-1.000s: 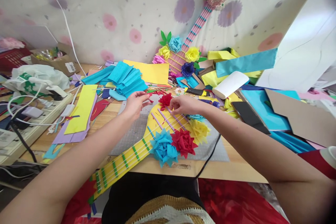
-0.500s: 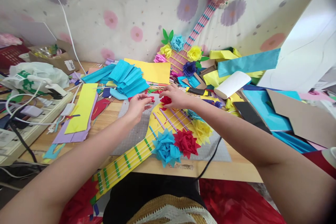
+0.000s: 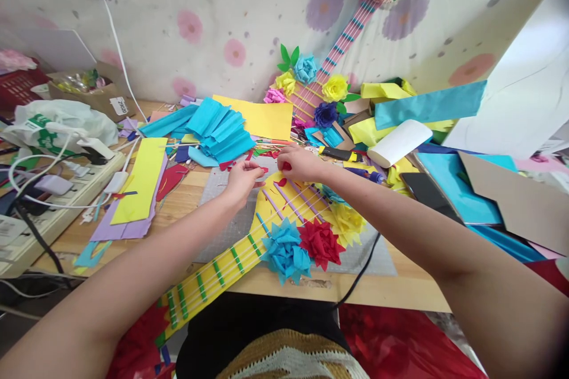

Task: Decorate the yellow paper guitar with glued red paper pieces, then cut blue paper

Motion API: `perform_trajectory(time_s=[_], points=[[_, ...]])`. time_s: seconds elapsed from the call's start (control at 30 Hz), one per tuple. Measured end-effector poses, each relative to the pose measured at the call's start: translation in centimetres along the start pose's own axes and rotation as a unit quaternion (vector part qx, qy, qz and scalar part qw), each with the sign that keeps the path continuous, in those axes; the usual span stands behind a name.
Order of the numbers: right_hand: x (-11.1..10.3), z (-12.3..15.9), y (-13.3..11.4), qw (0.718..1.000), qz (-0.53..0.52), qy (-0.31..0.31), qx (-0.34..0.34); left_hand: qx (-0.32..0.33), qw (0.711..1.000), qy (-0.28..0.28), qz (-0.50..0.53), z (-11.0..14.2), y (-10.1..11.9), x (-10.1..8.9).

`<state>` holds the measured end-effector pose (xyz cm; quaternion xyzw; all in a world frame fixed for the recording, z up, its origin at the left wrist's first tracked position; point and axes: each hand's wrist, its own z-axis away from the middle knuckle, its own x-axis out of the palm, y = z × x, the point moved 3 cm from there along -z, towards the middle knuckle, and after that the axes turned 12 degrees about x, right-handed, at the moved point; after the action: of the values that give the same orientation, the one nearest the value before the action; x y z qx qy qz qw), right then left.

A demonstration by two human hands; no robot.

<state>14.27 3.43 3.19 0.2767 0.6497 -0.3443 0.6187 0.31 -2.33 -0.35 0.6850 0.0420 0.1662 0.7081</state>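
A yellow paper guitar [image 3: 231,260] with green frets and purple strips lies across the grey cutting mat [image 3: 222,213]. Blue [image 3: 284,251], red [image 3: 320,243] and yellow [image 3: 349,220] paper flowers sit on its body. My right hand [image 3: 300,163] is closed over a small red paper flower [image 3: 284,166] at the guitar's far edge. My left hand [image 3: 242,176] is just left of it, fingers pinched on a bit of red paper [image 3: 265,170].
Blue folded paper [image 3: 217,130], yellow sheets [image 3: 142,180] and scraps litter the desk. A pink flowered guitar [image 3: 331,65] leans on the wall. A white roll [image 3: 398,142], a phone [image 3: 427,189], cardboard [image 3: 520,201] lie right; a power strip with cables [image 3: 53,195] left.
My right hand carried the red flower away from the guitar body toward its far edge and closed over it. My left hand moved right to meet it. The view shifted slightly.
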Motion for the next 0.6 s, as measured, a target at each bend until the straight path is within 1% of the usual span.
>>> perform_trajectory(time_s=[0.17,0.33,0.6], points=[[-0.1,0.3,0.9,0.999,-0.034,-0.006,0.024,0.004,0.996,0.008,-0.088,-1.2,-0.9,1.0],[0.1,0.3,1.4,0.998,-0.052,-0.003,0.020,0.020,0.982,0.004,-0.186,-2.1,-1.5,2.0],[0.0,0.5,1.9,0.996,-0.081,-0.006,0.024,0.017,0.966,-0.007,-0.258,-2.7,-2.0,3.2]])
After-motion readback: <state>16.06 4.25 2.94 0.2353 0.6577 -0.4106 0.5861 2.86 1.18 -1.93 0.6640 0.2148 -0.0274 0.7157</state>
